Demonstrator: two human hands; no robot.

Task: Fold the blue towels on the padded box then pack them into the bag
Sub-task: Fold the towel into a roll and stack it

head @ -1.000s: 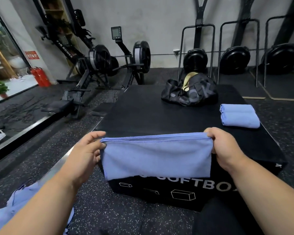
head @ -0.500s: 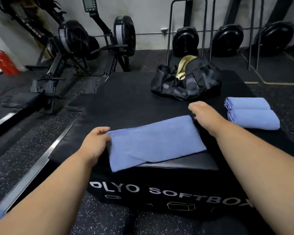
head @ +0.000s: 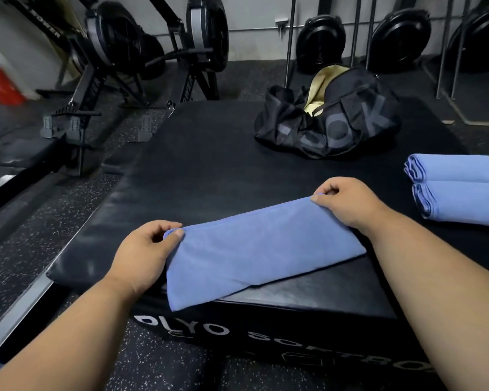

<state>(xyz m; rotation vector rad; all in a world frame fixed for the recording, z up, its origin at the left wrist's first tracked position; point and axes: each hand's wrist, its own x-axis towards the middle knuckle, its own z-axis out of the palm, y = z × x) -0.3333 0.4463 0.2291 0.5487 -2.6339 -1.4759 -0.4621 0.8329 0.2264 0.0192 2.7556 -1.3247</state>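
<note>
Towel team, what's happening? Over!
Both hands pinching towel far corners. Towel flat on padded box. Bag open, nothing blocking.

White capitals reading "PLYO SOFTBO", cut off at the frame edge and partly blurred, are printed along the front face of the black padded box (head: 266, 331); faint outline pictograms are seen beneath them. Large grey letters, of which "OOK" can be made out, are shown on the side of the black duffel bag (head: 336, 122). "POWER" is printed in white on the slanted rail of a rowing machine (head: 44, 25) at upper left.
</note>
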